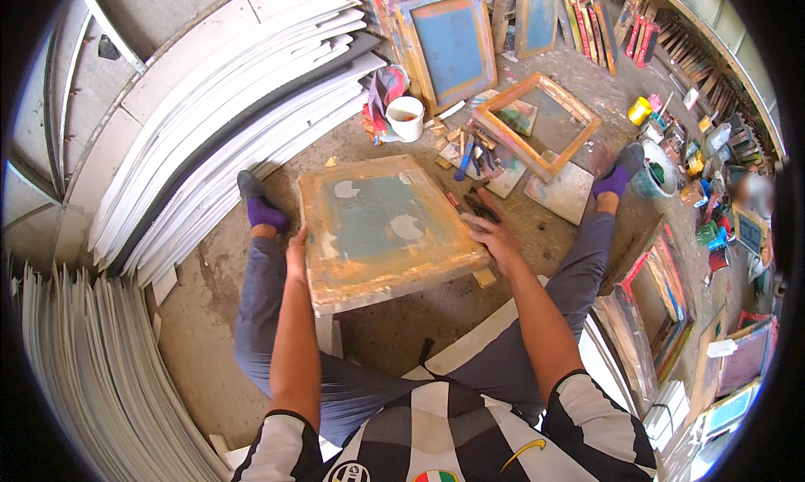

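Note:
A wooden screen-printing frame (377, 285) with grey-green mesh and pale patches is tilted between my legs. Orange and brown stains cover its wood. My left hand (297, 254) grips the frame's left edge, its fingers partly hidden behind the wood. At the right edge, my right hand (496, 234) is closed round a dark metal tool (481, 203) that looks like pliers; part of it is hidden by the fingers. A small red-handled piece (454, 202) shows beside that tool. A strip of wood (485, 277) sticks out under the frame's near right corner.
Stacked white sheets (226, 130) line the left side. Ahead are a white bucket (405, 119), a blue-handled tool (464, 159), a bare wooden frame (537, 159) and a leaning blue-mesh screen (449, 50). Paint containers (654, 176) and more frames (629, 335) crowd the right.

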### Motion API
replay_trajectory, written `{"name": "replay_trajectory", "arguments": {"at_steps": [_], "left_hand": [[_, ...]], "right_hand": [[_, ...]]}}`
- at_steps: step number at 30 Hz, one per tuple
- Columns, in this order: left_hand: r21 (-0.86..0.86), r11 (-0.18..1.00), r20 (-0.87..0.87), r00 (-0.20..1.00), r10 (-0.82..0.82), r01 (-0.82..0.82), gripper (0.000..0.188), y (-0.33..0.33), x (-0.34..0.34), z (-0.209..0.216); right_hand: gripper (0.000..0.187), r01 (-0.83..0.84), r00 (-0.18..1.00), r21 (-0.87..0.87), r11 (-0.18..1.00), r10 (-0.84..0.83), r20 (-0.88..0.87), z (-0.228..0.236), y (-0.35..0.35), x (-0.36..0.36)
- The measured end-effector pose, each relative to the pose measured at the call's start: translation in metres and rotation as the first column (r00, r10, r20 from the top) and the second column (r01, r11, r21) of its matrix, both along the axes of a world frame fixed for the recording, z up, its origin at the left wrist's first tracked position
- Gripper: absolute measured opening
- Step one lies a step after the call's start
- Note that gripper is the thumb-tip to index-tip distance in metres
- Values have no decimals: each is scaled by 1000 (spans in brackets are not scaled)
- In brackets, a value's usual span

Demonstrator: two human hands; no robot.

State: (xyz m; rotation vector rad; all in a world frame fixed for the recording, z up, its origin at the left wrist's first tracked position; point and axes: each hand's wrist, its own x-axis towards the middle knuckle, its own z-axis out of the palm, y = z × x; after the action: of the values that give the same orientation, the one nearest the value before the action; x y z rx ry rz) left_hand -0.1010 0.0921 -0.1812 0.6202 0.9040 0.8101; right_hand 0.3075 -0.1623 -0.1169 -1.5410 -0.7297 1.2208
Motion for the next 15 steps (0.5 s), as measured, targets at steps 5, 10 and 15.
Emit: {"name": "replay_trajectory", "arguments": {"at_steps": [5,10,15], "left_hand": [[-106,979,307,942,-135,175,45,2,23,54],[-123,935,496,837,-231,331,41,19,20,96],[-79,967,260,942,-214,242,39,75,-16,82]], "right_hand": [[38,-29,997,151,988,18,78,39,-11,5],[51,-5,942,391,920,136,-307,41,-24,7],[70,-268,950,455,849,154,272,46,-37,-25]]}}
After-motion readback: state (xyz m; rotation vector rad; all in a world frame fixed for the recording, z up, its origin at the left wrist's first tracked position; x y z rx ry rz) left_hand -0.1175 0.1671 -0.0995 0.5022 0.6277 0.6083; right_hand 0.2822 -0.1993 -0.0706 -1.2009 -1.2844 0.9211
